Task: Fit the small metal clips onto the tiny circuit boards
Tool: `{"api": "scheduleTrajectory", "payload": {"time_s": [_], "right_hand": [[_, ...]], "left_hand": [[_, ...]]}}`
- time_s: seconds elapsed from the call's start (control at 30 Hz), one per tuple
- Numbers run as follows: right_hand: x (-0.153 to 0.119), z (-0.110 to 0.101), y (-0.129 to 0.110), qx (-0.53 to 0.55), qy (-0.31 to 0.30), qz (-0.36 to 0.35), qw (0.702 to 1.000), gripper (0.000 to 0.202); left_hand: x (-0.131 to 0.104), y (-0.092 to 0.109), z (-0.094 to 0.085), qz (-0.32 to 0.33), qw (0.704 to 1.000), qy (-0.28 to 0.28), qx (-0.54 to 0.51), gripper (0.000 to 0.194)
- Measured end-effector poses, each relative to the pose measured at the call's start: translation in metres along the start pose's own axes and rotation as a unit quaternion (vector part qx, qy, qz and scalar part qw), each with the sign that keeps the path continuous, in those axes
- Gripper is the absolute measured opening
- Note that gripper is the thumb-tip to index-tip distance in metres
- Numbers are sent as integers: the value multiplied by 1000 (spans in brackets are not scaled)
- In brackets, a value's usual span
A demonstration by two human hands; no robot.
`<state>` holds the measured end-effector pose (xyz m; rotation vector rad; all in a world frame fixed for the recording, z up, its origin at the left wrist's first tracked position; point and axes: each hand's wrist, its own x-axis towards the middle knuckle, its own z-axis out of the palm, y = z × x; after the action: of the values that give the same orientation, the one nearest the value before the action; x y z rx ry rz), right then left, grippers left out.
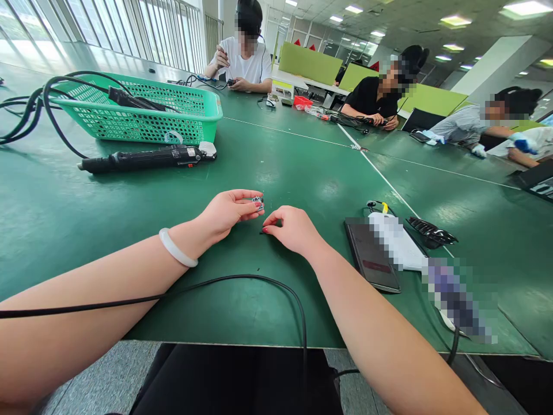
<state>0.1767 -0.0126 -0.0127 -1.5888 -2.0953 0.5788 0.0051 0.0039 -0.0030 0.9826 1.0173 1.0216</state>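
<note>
Between the thumb and fingers of my left hand (231, 212) is a small silvery metal part (258, 202) with dark openings; its exact kind is too small to make out. My right hand (291, 227) is just to the right and a little nearer to me, with thumb and forefinger pinched together. A tiny dark piece (261, 232) shows at those fingertips, too small to name. Both hands are low over the green tabletop (242, 311), a short gap apart. A black cable (242, 276) runs across my left forearm and drops over the table's front edge.
A green plastic basket (151, 118) with black cables stands at the back left. Before it lies a black electric screwdriver (147, 159). At right lie a black phone (371, 253), a white pouch-like item (400, 242) and dark glasses (432, 231). Several people work across the table.
</note>
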Motion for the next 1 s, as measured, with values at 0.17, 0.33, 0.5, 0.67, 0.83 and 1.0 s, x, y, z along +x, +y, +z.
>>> {"api": "scheduleTrajectory", "payload": {"time_s": [0.17, 0.33, 0.5, 0.67, 0.83, 1.0], "right_hand": [[1, 7, -4, -72, -10, -29, 997, 14], [4, 7, 2, -56, 17, -33, 998, 19], [3, -3, 1, 156, 117, -32, 980, 12], [3, -4, 0, 264, 98, -79, 956, 11], [3, -3, 4, 272, 68, -126, 952, 11], [4, -4, 5, 264, 59, -104, 957, 7]], "left_hand": [[4, -5, -2, -28, 1000, -6, -5, 18], [4, -4, -1, -24, 1000, -5, 9, 14], [1, -2, 0, -18, 998, -37, 42, 5], [-3, -1, 2, -28, 994, -95, 42, 7], [-3, -2, 1, -38, 991, -127, 21, 10], [-2, -2, 1, -43, 989, -139, 5, 12]]}}
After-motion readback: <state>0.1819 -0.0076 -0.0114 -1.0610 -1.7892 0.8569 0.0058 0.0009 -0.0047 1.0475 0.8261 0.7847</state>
